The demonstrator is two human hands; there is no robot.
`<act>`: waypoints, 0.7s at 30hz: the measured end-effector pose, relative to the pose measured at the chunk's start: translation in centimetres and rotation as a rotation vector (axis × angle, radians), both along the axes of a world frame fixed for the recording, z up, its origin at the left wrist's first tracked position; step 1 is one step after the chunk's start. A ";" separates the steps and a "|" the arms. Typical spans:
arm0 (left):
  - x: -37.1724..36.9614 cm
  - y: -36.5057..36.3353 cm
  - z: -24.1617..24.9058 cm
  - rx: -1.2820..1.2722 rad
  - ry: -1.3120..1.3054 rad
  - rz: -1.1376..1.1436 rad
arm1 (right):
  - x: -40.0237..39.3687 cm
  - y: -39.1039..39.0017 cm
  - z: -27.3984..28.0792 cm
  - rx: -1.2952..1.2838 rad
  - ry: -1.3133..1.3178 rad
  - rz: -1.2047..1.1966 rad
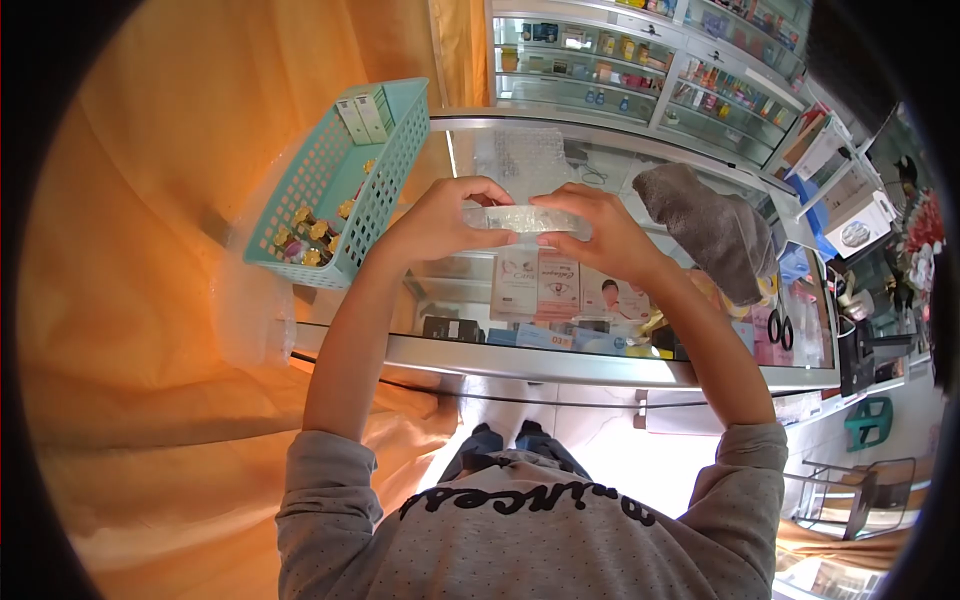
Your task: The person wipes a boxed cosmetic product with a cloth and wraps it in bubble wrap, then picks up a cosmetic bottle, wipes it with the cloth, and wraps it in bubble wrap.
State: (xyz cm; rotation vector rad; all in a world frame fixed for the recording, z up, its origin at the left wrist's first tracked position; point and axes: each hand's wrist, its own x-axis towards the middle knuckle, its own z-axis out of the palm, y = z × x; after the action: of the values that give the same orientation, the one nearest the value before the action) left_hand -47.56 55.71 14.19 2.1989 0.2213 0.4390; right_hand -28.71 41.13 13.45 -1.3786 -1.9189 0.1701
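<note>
Between my two hands, above the glass counter point(450, 300), is a long, narrow bundle point(523, 219) in clear, shiny plastic that looks like bubble wrap. What is inside it, if anything, cannot be made out. My left hand point(440, 222) grips its left end, thumb below and fingers above. At the other end, my right hand point(600, 228) pinches it the same way. Just behind the hands, a flat sheet of bubble wrap point(527, 160) lies on the glass. Several boxes, one a pink collagen box point(558, 285), show under the glass below my hands.
A mint-green basket point(375, 215) at the left holds gold-capped bottles point(318, 230) and white-green boxes point(365, 115). On the right lie a grey cloth point(705, 230) and black-handled scissors point(780, 328). More bubble wrap point(250, 310) hangs by the orange curtain point(150, 250). Glass shelves point(590, 75) stand behind.
</note>
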 end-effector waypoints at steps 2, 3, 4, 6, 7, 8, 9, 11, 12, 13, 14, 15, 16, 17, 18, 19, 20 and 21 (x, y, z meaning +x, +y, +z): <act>0.0 0.0 0.1 -0.005 -0.004 -0.008 | 0.0 -0.2 0.6 -0.046 -0.001 -0.001; -0.1 0.0 0.2 -0.028 0.023 0.028 | -0.1 -0.2 0.8 -0.092 0.000 -0.002; -0.1 0.1 0.3 -0.051 0.050 0.064 | -0.1 -0.2 0.9 -0.091 -0.001 0.002; -0.2 0.7 -0.1 -0.034 0.016 0.096 | 0.2 -0.5 1.1 -0.134 0.000 0.059; -0.1 1.0 -0.5 -0.018 -0.017 0.127 | 0.1 -0.7 1.3 -0.133 0.000 0.057; -0.1 1.1 -0.8 -0.016 -0.017 0.126 | -0.1 -0.9 1.7 -0.160 -0.007 0.075; -0.1 1.1 -1.0 -0.020 0.011 0.168 | -0.3 -1.1 1.9 -0.187 -0.012 0.094; -0.1 1.2 -1.2 -0.024 0.039 0.212 | -0.5 -1.2 2.0 -0.195 -0.012 0.112; -0.2 1.2 -1.0 -0.044 0.090 0.200 | -0.5 -1.2 2.0 -0.205 -0.010 0.129; -0.2 1.1 -0.9 -0.063 0.141 0.187 | -0.6 -1.1 2.0 -0.204 -0.010 0.130; -0.2 1.2 -0.9 -0.063 0.141 0.187 | -0.6 -1.1 2.1 -0.239 0.025 0.127; -0.2 1.3 -1.0 -0.056 0.143 0.182 | -0.6 -1.1 2.1 -0.275 0.060 0.123; -0.1 1.4 -1.1 -0.049 0.144 0.177 | -0.5 -1.0 1.9 -0.275 0.060 0.123; -0.1 1.5 -1.0 -0.049 0.144 0.177 | -0.3 -0.8 1.4 -0.231 0.050 0.127; -0.1 1.5 -1.0 -0.046 0.155 0.188 | -0.2 -0.6 1.0 -0.188 0.040 0.132; -0.1 1.5 -1.0 -0.043 0.167 0.198 | -0.2 -0.6 0.7 -0.189 0.040 0.132; -0.1 1.6 -1.1 -0.044 0.167 0.197 | -0.1 -0.5 0.5 -0.141 0.041 0.122; 0.0 1.7 -1.1 -0.050 0.174 0.197 | -0.1 -0.5 0.3 -0.094 0.042 0.112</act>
State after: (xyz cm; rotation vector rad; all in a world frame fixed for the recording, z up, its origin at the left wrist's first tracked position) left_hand -47.59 57.37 13.05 2.1754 0.5410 0.3449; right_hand -28.83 40.61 13.77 -1.3184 -1.9755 0.3448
